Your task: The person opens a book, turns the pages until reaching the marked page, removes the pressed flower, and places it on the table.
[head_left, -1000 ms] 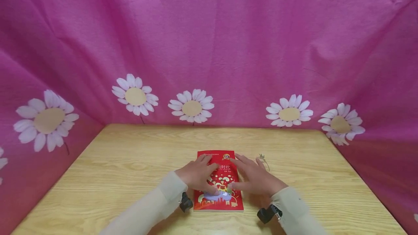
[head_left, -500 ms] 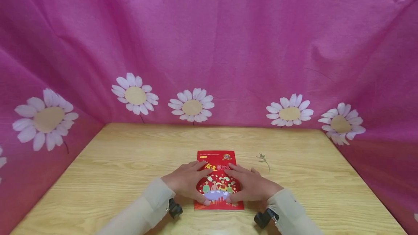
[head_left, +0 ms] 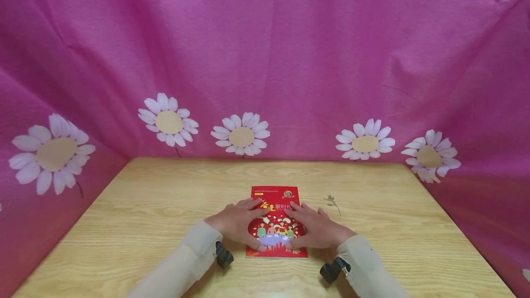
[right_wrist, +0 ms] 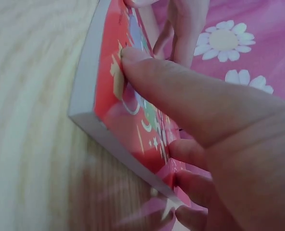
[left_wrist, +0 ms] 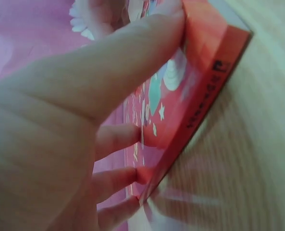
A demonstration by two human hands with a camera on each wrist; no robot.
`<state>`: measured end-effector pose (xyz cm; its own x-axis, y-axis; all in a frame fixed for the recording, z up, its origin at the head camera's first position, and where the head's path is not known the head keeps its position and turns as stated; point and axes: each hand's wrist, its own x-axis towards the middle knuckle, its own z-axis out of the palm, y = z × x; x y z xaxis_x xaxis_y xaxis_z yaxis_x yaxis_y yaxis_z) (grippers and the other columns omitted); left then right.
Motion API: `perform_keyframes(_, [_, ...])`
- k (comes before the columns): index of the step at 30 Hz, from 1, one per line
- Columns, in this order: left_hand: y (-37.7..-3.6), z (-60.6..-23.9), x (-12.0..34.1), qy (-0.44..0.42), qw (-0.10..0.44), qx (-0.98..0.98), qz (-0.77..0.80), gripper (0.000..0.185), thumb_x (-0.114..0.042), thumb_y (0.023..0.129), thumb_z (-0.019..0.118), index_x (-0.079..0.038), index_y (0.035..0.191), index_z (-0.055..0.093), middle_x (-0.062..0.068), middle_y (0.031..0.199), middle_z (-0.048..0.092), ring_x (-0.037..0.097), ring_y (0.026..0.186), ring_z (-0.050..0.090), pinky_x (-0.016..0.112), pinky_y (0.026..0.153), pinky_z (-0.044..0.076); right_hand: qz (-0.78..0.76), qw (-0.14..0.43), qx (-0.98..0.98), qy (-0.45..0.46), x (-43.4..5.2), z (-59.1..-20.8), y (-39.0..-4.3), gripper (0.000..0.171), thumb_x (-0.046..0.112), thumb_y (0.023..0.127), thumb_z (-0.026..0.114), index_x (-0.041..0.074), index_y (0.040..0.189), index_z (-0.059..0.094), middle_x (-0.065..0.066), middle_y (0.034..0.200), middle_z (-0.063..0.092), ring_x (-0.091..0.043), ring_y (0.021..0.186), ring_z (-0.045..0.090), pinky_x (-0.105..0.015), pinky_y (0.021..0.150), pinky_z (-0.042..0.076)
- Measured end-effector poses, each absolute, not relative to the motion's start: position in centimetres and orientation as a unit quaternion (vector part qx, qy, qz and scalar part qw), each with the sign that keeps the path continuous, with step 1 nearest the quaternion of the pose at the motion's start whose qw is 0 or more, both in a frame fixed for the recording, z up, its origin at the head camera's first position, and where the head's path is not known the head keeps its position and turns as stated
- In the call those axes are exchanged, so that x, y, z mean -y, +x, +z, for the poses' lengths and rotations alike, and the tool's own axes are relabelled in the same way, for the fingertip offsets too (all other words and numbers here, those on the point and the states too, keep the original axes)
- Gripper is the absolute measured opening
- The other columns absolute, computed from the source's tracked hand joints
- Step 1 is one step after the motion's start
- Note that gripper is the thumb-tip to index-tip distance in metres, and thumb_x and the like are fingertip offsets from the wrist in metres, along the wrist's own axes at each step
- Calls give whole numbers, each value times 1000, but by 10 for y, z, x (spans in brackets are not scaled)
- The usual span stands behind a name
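Note:
A red paperback book [head_left: 278, 195] with yellow and white characters and cartoon figures lies closed on the wooden table. Its left side, seen in the left wrist view, is a red spine [left_wrist: 200, 103] with dark lettering. My left hand [head_left: 238, 224] rests on the cover's left half, thumb and fingertips touching it. Opposite it, my right hand [head_left: 319, 228] lies on the right half, thumb [right_wrist: 161, 79] on the lower cover and fingers farther up. Pale page edges [right_wrist: 87, 96] show below that hand. All fingers look relaxed and spread, none under the book.
A small dried sprig [head_left: 332, 200] lies on the wooden table [head_left: 174, 187], just right of the book. Pink cloth [head_left: 306, 59] printed with white daisies surrounds the table at the back and both sides. Both wrists carry small black cameras [head_left: 224, 255].
Over the last second both hands settled onto the book's cover, the left shifting leftward. Since half a second ago the book has slid slightly away from me with the hands on it.

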<state>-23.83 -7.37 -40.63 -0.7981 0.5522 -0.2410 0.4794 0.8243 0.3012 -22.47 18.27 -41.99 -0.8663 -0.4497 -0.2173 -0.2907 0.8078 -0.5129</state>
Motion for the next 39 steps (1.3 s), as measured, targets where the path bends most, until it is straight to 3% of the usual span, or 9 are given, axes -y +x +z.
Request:
perform_keyframes(9, [-249, -410, 72, 250, 163, -945, 136, 96, -66, 63, 77, -36, 146, 41, -2, 158, 24, 26, 145, 17, 65, 111, 17, -234, 167, -938, -192, -184, -419, -237, 95, 64, 68, 74, 29, 149, 39, 2, 158, 26, -32, 147, 11, -63, 113, 0])
perform_keyframes(20, [-249, -418, 74, 248, 150, -943, 166, 97, -68, 62, 76, -38, 147, 39, -4, 159, 22, 24, 146, 15, 63, 112, 12, -240, 170, -936, -196, -185, -415, -238, 95, 61, 66, 77, 30, 148, 40, 2, 157, 29, -32, 146, 16, -64, 113, 7])
perform_keyframes(30, [-245, -415, 73, 251, 146, -942, 167, 94, -65, 64, 77, -36, 146, 40, -2, 159, 21, 25, 146, 14, 63, 112, 12, -240, 156, -935, -209, -188, -415, -235, 94, 63, 69, 75, 29, 149, 39, 0, 159, 24, -32, 147, 12, -62, 114, 5])
perform_keyframes(34, [-243, -411, 74, 257, 123, -945, 163, 93, -66, 67, 74, -34, 148, 38, 2, 160, 19, 28, 146, 12, 63, 113, 9, -236, 114, -940, -218, -192, -414, -230, 92, 65, 73, 70, 28, 150, 36, -3, 160, 19, -32, 147, 9, -62, 114, 4])
perform_keyframes(39, [-241, -408, 84, 241, 39, -959, 146, 90, -74, 76, 58, -31, 151, 33, 5, 161, 18, 31, 146, 12, 67, 111, 8, -213, 17, -955, -205, -202, -405, -221, 89, 68, 80, 61, 22, 151, 33, -13, 159, 19, -39, 145, 13, -68, 110, 5])
